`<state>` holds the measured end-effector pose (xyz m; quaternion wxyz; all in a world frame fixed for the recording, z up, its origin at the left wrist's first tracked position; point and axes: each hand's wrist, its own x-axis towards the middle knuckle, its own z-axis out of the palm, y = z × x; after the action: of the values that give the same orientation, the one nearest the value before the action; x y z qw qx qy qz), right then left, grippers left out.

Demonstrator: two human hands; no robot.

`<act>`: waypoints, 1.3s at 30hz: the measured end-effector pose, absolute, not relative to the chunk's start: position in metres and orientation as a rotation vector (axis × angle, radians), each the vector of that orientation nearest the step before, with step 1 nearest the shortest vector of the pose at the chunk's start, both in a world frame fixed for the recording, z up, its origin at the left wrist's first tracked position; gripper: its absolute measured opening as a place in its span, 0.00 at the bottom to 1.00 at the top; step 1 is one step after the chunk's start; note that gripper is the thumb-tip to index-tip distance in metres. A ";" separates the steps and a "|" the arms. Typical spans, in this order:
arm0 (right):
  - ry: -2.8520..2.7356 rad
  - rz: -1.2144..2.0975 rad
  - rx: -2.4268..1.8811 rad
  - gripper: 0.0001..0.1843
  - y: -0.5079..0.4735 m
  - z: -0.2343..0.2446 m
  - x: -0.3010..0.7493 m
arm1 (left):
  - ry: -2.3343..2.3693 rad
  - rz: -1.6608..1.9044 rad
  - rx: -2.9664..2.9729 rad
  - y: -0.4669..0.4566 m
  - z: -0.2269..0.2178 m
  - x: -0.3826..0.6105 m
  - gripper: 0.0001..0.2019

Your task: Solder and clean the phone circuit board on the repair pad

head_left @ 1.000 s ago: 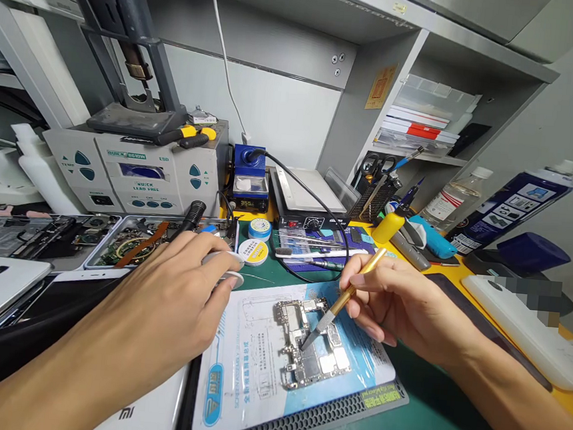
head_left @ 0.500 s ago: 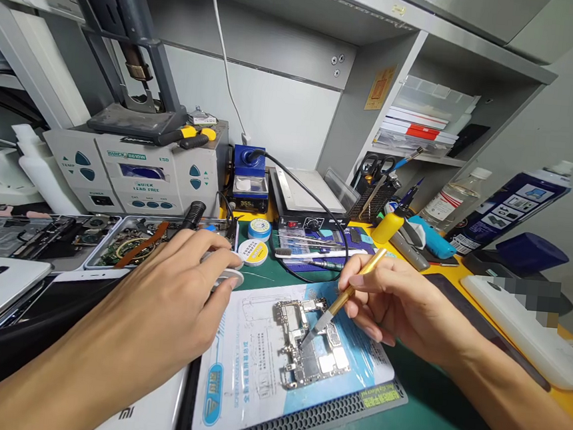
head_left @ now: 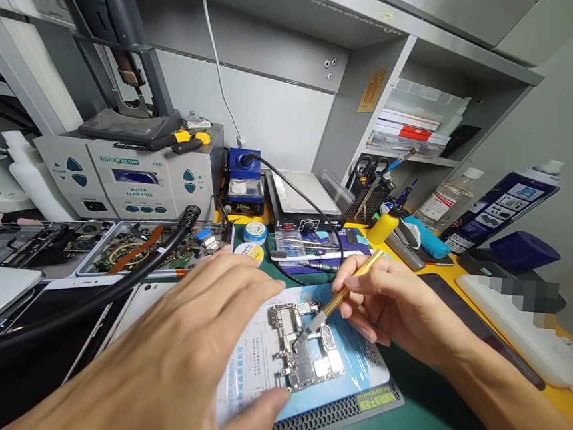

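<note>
Your right hand (head_left: 398, 312) pinched the gold-handled blade (head_left: 347, 288) like a pen, fingers closed tight around it, tip down on the circuit board (head_left: 311, 364). The board lay on the blue mat (head_left: 358, 362) on the green counter (head_left: 429, 421). Your left hand (head_left: 188, 360) hovered just beside it, fingers spread wide, holding nothing.

A grey rework station with blue buttons (head_left: 134, 178) stands left of a small blue soldering station (head_left: 243, 178) and a black hotplate with a pale top (head_left: 300, 199). To their right are a black mesh holder with scissors (head_left: 372, 199), a yellow squeeze bottle (head_left: 384, 225), a clear plastic bottle (head_left: 445, 201) and a dark blue spray can (head_left: 500, 210). A black ribbed hose (head_left: 109, 293) crosses a metal tray of phone parts (head_left: 127, 254).
</note>
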<state>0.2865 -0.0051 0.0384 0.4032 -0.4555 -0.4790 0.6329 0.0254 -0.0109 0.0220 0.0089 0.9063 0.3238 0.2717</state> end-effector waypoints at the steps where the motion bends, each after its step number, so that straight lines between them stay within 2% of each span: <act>1: -1.212 1.599 -1.153 0.05 -0.005 0.038 0.287 | 1.006 0.844 2.829 -0.012 0.020 0.028 0.34; 4: -1.211 1.582 -1.172 0.05 -0.005 0.038 0.287 | 1.027 0.851 2.835 -0.016 0.012 0.035 0.42; 20: -1.200 1.543 -1.211 0.05 -0.006 0.041 0.288 | 0.996 0.902 2.788 -0.022 0.014 0.046 0.30; 39: -1.121 1.480 -1.212 0.04 -0.005 0.051 0.287 | 0.954 0.889 2.682 -0.019 0.016 0.054 0.30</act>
<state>0.2871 -0.0047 0.0508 0.4458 -0.4894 -0.4524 0.5976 0.0537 -0.0188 0.0159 0.0798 0.8964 0.3189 0.2972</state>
